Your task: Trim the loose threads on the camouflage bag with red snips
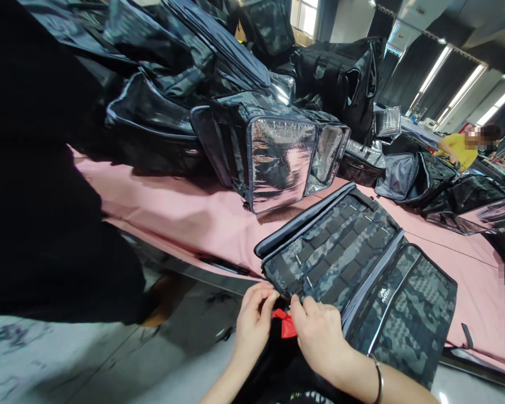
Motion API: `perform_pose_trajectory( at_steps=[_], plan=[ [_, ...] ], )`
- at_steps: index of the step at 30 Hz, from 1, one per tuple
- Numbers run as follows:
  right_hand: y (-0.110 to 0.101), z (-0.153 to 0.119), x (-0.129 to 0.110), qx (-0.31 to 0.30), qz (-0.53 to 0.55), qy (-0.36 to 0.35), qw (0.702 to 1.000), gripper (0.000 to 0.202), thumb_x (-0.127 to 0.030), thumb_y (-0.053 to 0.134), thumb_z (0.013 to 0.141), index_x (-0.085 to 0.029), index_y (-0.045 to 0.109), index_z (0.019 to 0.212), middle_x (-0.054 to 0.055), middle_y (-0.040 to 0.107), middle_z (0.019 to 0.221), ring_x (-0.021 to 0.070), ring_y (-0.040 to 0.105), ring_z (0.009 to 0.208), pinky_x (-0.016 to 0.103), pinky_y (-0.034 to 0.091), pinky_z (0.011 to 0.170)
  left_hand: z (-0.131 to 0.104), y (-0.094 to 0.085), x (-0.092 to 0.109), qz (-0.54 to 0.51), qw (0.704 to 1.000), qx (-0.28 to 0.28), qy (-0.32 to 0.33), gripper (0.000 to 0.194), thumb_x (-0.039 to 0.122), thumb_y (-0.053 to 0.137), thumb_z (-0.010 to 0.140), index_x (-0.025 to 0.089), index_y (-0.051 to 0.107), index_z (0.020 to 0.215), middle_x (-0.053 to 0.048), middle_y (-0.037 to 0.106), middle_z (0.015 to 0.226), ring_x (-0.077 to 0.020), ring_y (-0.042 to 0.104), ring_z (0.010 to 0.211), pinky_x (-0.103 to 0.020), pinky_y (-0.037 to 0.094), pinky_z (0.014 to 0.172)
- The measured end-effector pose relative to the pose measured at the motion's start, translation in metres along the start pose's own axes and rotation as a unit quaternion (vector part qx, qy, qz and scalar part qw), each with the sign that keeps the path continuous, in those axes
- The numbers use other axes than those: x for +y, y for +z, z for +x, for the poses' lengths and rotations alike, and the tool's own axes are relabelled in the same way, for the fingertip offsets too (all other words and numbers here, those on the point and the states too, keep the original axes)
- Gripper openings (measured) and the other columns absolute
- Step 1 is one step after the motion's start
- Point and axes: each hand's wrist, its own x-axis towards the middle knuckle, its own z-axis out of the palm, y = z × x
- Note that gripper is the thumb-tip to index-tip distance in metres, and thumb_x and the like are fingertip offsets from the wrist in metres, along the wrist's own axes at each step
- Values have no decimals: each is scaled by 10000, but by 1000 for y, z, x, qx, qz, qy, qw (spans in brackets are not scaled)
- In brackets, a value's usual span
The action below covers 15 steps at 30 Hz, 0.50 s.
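A dark camouflage backpack [332, 252] with rows of webbing and a MATEIN logo lies on the pink-covered table in front of me. At its near left corner, my left hand [255, 317] pinches thumb and forefinger together. My right hand [317, 331], fingers curled, meets the same edge just beside it. What each hand grips there is too small and covered to make out. Below and between the hands shows a bit of red fabric [286, 325]. A bangle [379, 379] circles my right wrist.
A pink cloth [185, 219] covers the long table. Bags with silver lining, such as an open cooler bag [281, 163], are heaped along the far side. A person in black [54, 224] stands close at left; another in yellow [458, 150] is far right.
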Motion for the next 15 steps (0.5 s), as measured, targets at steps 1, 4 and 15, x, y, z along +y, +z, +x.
perform_pose_trajectory(
  at_steps=[1,4,15],
  plan=[
    [1,0,0,4,-2,1,1000,372,-78,576,783,-123,520,1148,44,605,786,187,615,585,301,461,482,0,0,0,-1,1000,0,-1,283,451,526,782,213,629,669,-50,570,874,-211,545,856,-354,446,832],
    [2,1,1,7,10,-1,1000,386,-55,575,759,-125,526,1136,41,608,787,191,611,589,304,454,492,2,1,-1,-6,1000,2,-6,288,457,534,775,210,626,661,-52,569,867,-215,543,857,-358,441,841],
    [-3,-30,29,51,371,61,925,198,-240,567,820,-235,529,1015,-12,657,850,158,636,772,231,434,672,22,-23,34,18,985,-125,120,224,341,450,878,196,620,868,-77,618,1048,-195,576,989,-291,465,859]
  ],
)
